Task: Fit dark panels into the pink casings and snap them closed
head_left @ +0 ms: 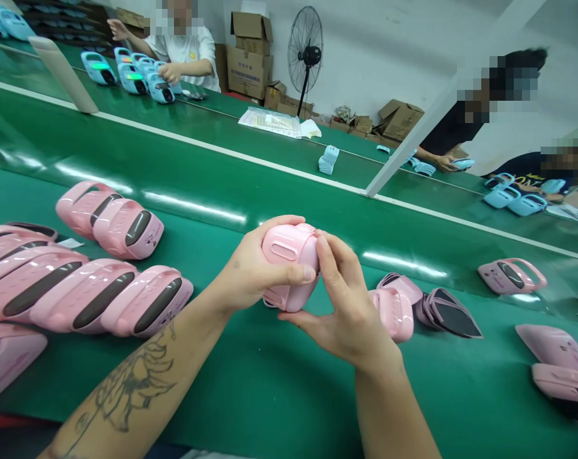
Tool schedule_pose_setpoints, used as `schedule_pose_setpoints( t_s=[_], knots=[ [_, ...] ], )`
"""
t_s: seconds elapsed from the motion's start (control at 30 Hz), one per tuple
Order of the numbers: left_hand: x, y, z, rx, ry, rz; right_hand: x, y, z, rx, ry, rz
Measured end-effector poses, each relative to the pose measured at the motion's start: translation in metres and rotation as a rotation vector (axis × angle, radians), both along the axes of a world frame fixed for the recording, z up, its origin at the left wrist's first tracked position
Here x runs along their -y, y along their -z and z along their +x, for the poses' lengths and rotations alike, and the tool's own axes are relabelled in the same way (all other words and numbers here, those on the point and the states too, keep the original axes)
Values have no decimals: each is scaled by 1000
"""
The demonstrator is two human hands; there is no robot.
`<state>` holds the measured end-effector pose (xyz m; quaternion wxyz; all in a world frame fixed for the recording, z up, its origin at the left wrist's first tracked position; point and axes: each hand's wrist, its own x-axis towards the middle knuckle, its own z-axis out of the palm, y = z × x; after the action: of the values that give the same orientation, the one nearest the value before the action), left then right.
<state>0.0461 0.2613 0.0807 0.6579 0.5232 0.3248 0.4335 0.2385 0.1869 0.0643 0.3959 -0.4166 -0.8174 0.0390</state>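
A rounded pink plastic housing (301,245) with an oval slot in its side is held up between both hands above the green bench. My left hand (250,264) wraps it from the left, its thumb lying across the front. On the right side, my right hand (343,296) grips the housing with fingertips at the top and the thumb under its lower edge. Just right of that hand lie pink plastic parts (398,315) and a fanned stack of dark-faced panels (446,312). The housing's far side is hidden.
Rows of pink handled units with dark windows (148,306) stand at left. Another handled unit (513,277) and pink shells (554,347) lie at right. Beyond the green conveyor (269,182), co-workers handle blue units (162,83). A slanted white post (413,143) rises at right.
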Motion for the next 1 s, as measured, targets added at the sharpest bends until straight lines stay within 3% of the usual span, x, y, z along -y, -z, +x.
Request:
schedule_pose_setpoints(
  t_s=[0.27, 0.47, 0.53, 0.63, 0.73, 0.8, 0.9, 1.0],
  knots=[
    [5, 2, 0, -19, -40, 120, 6, -9, -2, 26, -25, 72],
    [-7, 16, -1, 66, 11, 203, 0, 0, 1, 3, -37, 57],
    [-11, 20, 1, 186, 6, 231, -2, 6, -1, -146, 10, -30],
    [-10, 22, 6, 431, -56, 291, -6, 12, -12, -623, 80, -322],
    [2, 21, 7, 498, -91, 355, -5, 12, -30, -1023, -169, -745],
    [15, 23, 1, 407, -74, 373, -1, 14, -40, -1202, -303, -900],
    [38, 30, -20, 143, -8, 275, 13, 26, -43, -1372, -246, -894],
    [62, 43, -44, -19, 79, 118, 35, 47, -40, -1336, -191, -822]
  ],
)
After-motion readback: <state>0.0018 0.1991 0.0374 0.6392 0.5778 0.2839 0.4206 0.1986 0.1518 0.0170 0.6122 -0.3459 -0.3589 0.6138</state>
